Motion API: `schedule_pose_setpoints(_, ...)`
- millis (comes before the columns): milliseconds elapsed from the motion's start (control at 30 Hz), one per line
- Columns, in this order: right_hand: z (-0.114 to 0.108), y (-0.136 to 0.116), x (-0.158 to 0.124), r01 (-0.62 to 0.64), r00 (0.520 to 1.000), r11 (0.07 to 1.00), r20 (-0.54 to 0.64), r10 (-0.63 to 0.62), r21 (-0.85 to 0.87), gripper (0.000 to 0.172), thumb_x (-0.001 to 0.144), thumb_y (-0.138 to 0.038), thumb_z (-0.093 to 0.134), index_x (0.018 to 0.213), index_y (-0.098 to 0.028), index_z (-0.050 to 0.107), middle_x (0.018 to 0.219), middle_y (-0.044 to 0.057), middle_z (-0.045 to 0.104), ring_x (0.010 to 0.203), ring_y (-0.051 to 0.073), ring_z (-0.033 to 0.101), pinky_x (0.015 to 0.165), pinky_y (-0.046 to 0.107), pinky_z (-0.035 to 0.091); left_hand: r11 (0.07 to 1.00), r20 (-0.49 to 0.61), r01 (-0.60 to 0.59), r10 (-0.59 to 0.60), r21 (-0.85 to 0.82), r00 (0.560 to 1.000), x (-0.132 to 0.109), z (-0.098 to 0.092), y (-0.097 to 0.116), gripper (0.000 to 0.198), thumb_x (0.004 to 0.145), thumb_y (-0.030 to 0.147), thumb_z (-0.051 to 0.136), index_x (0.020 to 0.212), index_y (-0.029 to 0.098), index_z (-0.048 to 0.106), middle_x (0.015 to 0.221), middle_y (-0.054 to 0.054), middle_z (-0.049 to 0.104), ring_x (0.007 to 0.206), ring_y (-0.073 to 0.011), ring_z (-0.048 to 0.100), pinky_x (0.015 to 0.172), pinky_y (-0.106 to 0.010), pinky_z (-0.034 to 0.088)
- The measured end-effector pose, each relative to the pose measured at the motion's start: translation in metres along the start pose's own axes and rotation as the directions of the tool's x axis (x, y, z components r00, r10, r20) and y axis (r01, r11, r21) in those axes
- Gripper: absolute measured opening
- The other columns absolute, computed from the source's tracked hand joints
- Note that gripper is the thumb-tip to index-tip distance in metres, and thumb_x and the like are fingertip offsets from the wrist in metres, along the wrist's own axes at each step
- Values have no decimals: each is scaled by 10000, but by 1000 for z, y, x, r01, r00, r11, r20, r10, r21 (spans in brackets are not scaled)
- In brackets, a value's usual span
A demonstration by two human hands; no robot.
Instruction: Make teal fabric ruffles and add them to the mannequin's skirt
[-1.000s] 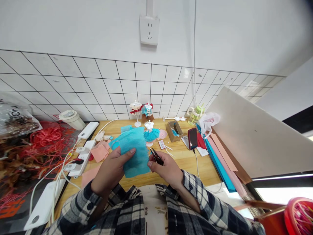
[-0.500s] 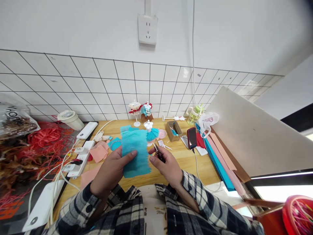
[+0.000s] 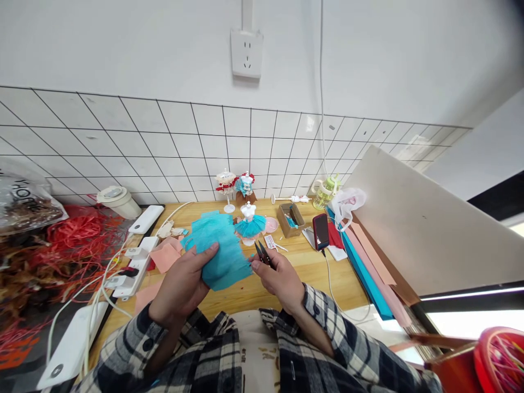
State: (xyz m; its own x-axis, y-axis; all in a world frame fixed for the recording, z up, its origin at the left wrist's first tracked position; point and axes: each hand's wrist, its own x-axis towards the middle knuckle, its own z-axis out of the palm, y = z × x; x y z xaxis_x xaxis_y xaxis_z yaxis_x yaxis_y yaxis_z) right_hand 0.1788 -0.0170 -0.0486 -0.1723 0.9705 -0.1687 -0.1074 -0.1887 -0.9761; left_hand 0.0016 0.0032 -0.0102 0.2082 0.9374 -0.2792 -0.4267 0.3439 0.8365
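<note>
Currently the left hand (image 3: 184,281) has the blue sheet (image 3: 225,256) pinched, thumb flat on top and fingers hidden beneath, so the sheet hangs over the middle of the desk (image 3: 323,284), toward its near edge. The right hand (image 3: 282,279) is closed around black snips (image 3: 264,255), their two blades parted and pointing toward the desk's far edge; its fingertips come right beside the sheet's ragged right side, and whether they touch it I cannot tell. Just beyond the sheet stands a small white dress form in a blue skirt (image 3: 250,225), with two more trimmed figures (image 3: 236,184) behind it along the far edge. To their right on the desk sit an open cardboard box (image 3: 292,222) and, nearer the right edge, a dark-screened phone (image 3: 321,232) with a cable plugged in. A green bottle (image 3: 326,193) stands at the far right corner. Over by the left edge, peach paper pieces (image 3: 166,256) lie beside a white power strip (image 3: 137,268).
</note>
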Motion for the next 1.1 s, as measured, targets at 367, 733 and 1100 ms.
schedule_pose_setpoints(367,6,-7,-6,-111,992,949,95,86,297,330,651,-254,694,738,-209,379,538,-118,450,364,9,213,327,152,134,994,-63,-21,14,-105,998,1,-6,3,396,825,129,588,1215,199,587,1050,-70,732,951,-259,689,780,-374,607)
schedule_pose_setpoints(733,4,2,-1,-56,997,978,56,46,202,276,704,-263,614,757,-223,347,600,-92,552,337,17,237,330,167,164,997,76,80,-79,-18,994,5,-14,-6,411,766,227,695,1165,189,608,1082,-85,721,929,-278,694,783,-391,588)
schedule_pose_setpoints(1100,-93,171,10,-246,969,561,-219,116,-790,128,824,-250,503,720,-188,543,644,9,595,655,160,575,611,245,392,849,-230,240,-144,471,962,43,-121,-79,531,600,404,780,1055,184,617,1030,-103,738,941,-324,686,791,-425,562)
